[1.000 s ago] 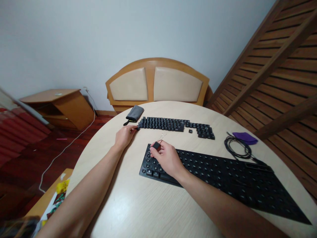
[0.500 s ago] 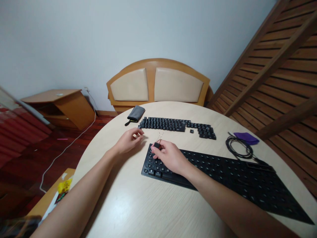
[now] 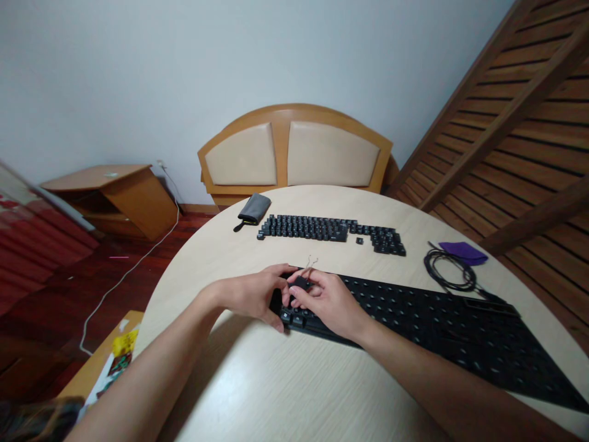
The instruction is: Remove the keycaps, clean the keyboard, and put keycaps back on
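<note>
Keyboard of black plastic (image 3: 414, 319), most of its key positions without caps, set aslant on the round, pale wood-grain table (image 3: 257, 380) and reaching toward its right edge; rows of loose black keycaps (image 3: 308, 228) lie nearer the far edge. Likely faults: uneven pressure on the keyboard's left end could shift or tilt it, and, because both hands crowd that end, the thin-wired tool with a small black handle (image 3: 302, 282) might be knocked loose or snag. Right hand (image 3: 334, 304): fingers closed on the handle, wires projecting toward the table's far edge. Left hand (image 3: 253, 293): thumb at the keyboard's near left corner, fingers bent and partly spread over its left end; whether they grip anything cannot be judged, their tips being partly hidden.
</note>
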Action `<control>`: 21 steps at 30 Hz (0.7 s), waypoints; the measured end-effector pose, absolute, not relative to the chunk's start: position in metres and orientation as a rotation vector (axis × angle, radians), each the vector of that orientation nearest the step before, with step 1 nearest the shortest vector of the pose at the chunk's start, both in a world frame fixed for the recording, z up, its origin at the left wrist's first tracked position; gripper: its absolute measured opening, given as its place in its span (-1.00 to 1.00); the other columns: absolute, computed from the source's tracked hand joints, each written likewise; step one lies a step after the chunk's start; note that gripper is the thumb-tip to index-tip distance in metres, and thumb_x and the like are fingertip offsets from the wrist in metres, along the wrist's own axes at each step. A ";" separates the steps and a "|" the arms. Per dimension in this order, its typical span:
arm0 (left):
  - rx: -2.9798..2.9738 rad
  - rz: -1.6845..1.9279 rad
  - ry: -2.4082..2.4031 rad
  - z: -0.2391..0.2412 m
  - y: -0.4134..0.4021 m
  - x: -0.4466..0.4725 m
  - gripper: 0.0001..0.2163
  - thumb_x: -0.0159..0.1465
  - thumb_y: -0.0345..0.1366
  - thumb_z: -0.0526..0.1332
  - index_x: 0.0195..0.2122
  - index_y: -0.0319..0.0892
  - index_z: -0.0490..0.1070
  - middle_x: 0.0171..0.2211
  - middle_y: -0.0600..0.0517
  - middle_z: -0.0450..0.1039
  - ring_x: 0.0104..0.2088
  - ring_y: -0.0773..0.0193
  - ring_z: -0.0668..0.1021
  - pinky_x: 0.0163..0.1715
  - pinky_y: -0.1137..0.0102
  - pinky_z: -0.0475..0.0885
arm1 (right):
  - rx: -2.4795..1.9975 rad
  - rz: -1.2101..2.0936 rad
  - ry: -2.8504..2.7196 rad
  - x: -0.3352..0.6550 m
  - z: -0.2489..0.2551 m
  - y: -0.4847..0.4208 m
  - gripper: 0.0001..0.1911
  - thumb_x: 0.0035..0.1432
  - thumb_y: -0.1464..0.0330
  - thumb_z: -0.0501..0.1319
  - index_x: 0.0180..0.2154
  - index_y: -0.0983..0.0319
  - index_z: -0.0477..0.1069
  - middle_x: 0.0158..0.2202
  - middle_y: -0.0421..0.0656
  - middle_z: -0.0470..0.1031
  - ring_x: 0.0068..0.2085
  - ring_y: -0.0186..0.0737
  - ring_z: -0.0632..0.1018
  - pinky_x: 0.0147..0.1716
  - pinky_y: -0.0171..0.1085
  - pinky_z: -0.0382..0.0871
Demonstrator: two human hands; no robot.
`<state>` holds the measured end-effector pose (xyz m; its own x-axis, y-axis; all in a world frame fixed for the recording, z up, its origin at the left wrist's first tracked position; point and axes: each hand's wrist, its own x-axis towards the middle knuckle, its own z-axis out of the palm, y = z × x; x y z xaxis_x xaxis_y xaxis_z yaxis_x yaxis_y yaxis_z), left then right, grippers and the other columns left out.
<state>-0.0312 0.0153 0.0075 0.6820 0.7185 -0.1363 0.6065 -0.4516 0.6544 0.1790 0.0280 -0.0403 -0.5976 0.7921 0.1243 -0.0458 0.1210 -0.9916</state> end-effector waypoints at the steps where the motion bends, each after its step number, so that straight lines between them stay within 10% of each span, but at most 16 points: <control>1: 2.219 0.198 1.009 0.006 0.015 -0.029 -0.53 0.04 -0.11 0.52 -0.05 -0.16 0.55 0.32 -0.14 0.19 0.34 -0.13 0.26 0.34 0.09 0.19 | -0.729 1.559 -1.707 0.179 -0.041 0.027 -0.84 0.25 0.30 0.26 -0.15 0.21 0.50 -0.33 -0.18 0.64 -0.31 -0.23 0.67 -0.27 -0.27 0.60; 21: 2.303 0.218 1.095 -0.006 0.015 -0.030 -0.36 0.01 -0.06 0.54 0.11 -0.12 0.49 0.32 -0.19 0.23 0.37 -0.18 0.21 0.33 0.05 0.22 | -0.677 1.311 -2.004 0.185 -0.035 0.027 -0.80 0.24 0.32 0.31 -0.12 0.16 0.65 -0.15 -0.14 0.67 -0.25 -0.19 0.65 -0.23 -0.27 0.54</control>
